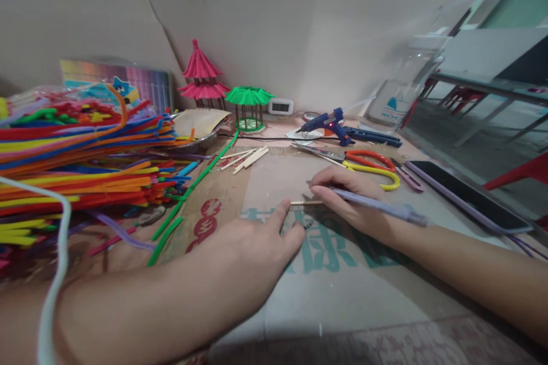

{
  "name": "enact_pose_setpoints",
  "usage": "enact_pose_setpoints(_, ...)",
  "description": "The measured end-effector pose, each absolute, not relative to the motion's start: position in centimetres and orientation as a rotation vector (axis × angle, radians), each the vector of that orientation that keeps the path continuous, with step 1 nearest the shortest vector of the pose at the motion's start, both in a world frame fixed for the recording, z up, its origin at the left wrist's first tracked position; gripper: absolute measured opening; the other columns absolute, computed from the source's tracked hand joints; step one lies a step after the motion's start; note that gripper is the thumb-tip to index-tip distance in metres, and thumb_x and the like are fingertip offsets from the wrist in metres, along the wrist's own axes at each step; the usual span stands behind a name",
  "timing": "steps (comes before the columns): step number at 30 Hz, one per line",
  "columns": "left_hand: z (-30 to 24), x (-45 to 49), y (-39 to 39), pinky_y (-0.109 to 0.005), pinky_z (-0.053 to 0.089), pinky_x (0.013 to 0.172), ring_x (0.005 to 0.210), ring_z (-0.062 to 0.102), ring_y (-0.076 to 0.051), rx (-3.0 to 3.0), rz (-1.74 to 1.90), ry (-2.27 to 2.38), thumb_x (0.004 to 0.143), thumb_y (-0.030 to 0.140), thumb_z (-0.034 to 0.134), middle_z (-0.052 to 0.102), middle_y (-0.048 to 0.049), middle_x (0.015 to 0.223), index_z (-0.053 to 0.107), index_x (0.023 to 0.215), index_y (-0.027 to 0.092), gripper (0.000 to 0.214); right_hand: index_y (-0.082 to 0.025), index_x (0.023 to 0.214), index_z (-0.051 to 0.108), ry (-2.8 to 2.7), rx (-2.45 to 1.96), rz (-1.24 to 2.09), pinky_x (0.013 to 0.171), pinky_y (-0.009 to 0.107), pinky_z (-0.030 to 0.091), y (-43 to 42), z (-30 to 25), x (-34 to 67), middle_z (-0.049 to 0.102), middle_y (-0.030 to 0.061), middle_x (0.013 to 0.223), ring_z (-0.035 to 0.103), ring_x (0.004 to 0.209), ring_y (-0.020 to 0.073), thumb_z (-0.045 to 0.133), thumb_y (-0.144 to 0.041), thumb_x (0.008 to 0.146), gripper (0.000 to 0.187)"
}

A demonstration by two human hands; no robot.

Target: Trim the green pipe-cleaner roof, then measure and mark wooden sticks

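Observation:
My left hand (252, 242) lies flat on the cardboard sheet (325, 291), its forefinger stretched to the near end of a thin wooden stick (306, 203) and pressing there. My right hand (346, 199) is closed round a pale purple pencil (377, 206), with the tip hidden under the fingers at the stick. A ruler seems to lie under both hands, mostly hidden.
A big heap of coloured pipe cleaners (81, 165) fills the left. Green pipe cleaners (192, 188), cut sticks (246, 158), red-and-yellow scissors (368, 166), a blue glue gun (327, 124), a phone (466, 194), and pink (201, 77) and green (249, 105) model pavilions stand beyond.

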State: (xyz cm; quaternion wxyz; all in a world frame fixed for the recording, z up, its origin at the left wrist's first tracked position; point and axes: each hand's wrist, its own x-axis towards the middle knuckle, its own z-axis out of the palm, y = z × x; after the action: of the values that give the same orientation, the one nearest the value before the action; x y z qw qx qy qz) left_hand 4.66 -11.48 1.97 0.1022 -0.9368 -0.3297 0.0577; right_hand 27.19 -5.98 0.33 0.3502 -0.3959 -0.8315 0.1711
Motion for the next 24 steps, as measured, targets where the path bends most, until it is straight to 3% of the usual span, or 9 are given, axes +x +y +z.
enact_pose_setpoints(4,2.2,4.5,-11.4,-0.029,0.055,0.057,0.068,0.070,-0.018,-2.793,0.173,-1.026,0.080,0.002,0.046,0.052,-0.0184,0.145,0.055,0.127,0.022,0.051,-0.021,0.093,0.068,-2.413,-0.915,0.303,0.077,0.033,0.048,-4.6,-0.7,28.3,0.065,0.0069,0.090,0.061,0.085,0.0207,0.063,-0.032,0.094,0.013)
enact_pose_setpoints(10,2.1,4.0,-11.0,-0.031,0.055,0.055,0.066,0.068,-0.018,-2.775,0.107,-0.962,0.077,0.000,0.049,0.054,-0.0144,0.144,0.059,0.119,0.019,0.047,-0.021,0.091,0.067,-2.438,-0.957,0.154,0.076,0.031,0.048,-3.9,-1.6,29.2,0.063,0.0044,0.087,0.061,0.082,0.0193,0.058,-0.026,0.096,0.012)
enact_pose_setpoints(14,2.2,3.6,-10.7,-0.030,0.055,0.057,0.067,0.068,-0.017,-2.809,-0.011,-0.920,0.086,0.006,0.049,0.060,-0.0086,0.138,0.061,0.117,0.021,0.037,-0.019,0.088,0.066,-2.379,-1.144,-0.002,0.076,0.034,0.047,-3.0,-1.0,30.3,0.064,0.0068,0.086,0.062,0.084,0.0231,0.054,-0.020,0.096,0.015)
enact_pose_setpoints(17,2.4,3.0,-9.4,-0.027,0.054,0.062,0.073,0.069,-0.016,-2.831,-0.153,-0.912,0.096,0.019,0.046,0.065,-0.0069,0.128,0.064,0.114,0.023,0.025,-0.018,0.087,0.065,-2.274,-1.259,-0.047,0.075,0.036,0.046,-1.6,-1.0,31.5,0.065,0.0084,0.088,0.062,0.085,0.0252,0.052,-0.016,0.092,0.014)
enact_pose_setpoints(20,2.8,1.7,-6.6,-0.026,0.053,0.070,0.080,0.068,-0.016,-2.739,-0.253,-1.040,0.100,0.025,0.042,0.070,-0.0063,0.105,0.068,0.100,0.020,0.027,-0.019,0.088,0.064,-2.133,-1.292,-0.034,0.071,0.034,0.046,-0.7,-1.4,32.2,0.066,0.0079,0.087,0.063,0.083,0.0256,0.053,-0.014,0.087,0.011)
enact_pose_setpoints(24,2.7,-0.7,-2.1,-0.033,0.051,0.078,0.093,0.065,-0.023,-2.483,-0.284,-1.255,0.100,0.033,0.048,0.068,-0.0072,0.098,0.070,0.101,0.018,0.026,-0.020,0.091,0.062,-2.105,-1.195,-0.014,0.075,0.034,0.047,-0.8,-1.9,31.6,0.067,0.0070,0.091,0.064,0.086,0.0247,0.054,-0.018,0.088,0.009)
